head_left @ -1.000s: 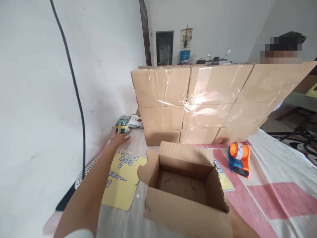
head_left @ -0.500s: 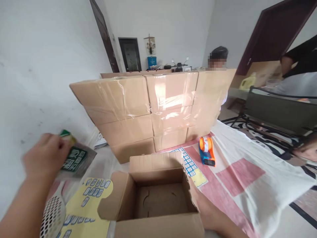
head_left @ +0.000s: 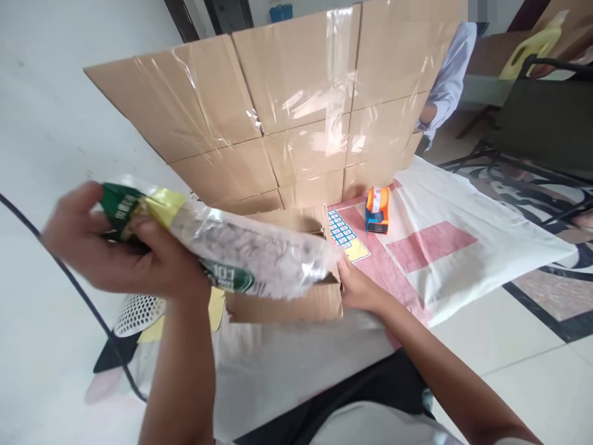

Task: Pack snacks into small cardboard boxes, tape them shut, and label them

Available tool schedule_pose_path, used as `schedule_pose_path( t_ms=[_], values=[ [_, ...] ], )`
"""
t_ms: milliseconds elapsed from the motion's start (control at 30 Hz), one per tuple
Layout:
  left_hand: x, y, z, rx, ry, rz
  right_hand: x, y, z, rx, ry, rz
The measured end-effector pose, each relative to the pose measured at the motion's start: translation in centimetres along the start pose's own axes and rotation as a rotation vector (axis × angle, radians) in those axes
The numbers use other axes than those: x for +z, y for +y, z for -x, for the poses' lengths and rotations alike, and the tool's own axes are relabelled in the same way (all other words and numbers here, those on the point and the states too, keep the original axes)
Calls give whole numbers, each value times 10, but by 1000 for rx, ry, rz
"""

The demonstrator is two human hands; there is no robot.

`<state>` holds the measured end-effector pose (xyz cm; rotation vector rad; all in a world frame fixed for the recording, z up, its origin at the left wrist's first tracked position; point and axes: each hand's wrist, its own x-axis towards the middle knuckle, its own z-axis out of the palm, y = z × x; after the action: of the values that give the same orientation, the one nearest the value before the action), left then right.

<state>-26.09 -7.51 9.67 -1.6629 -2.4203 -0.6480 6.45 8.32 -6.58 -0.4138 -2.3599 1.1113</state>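
Clear plastic with a green and yellow header: the packet [head_left: 241, 253] hangs in the left hand [head_left: 115, 247], whose grip is closed around that header end, the long body slanting toward 3 o'clock over the open carton [head_left: 296, 296]. The right hand [head_left: 359, 287] rests against the carton's edge at 3 o'clock, fingers curled on the cardboard wall, steadying it. Doing this well would seem to mean holding the packet level above the opening and keeping the carton braced so the side does not fold.

At 12 o'clock a wall of taped boxes [head_left: 287, 117] stands close behind the carton, leaving little room there. An orange tape dispenser [head_left: 377, 209] sits at 1 o'clock on the pink and white cloth [head_left: 445, 247], near a yellow printed sheet [head_left: 345, 233]. Another person's sleeve [head_left: 447, 80] shows beyond the boxes. A white mesh item [head_left: 136, 312] lies at 8 o'clock.
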Motion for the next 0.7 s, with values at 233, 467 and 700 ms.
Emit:
schedule_pose_path(
  t_ms=[233,467,700],
  values=[
    [35,55,-8,148,-163,72,-6,-1,0,29,37,-20],
    [7,52,16,295,-322,-128,-6,-11,3,60,13,-34],
    [38,77,24,336,-459,32,-6,-8,10,13,-19,-89]
  ],
)
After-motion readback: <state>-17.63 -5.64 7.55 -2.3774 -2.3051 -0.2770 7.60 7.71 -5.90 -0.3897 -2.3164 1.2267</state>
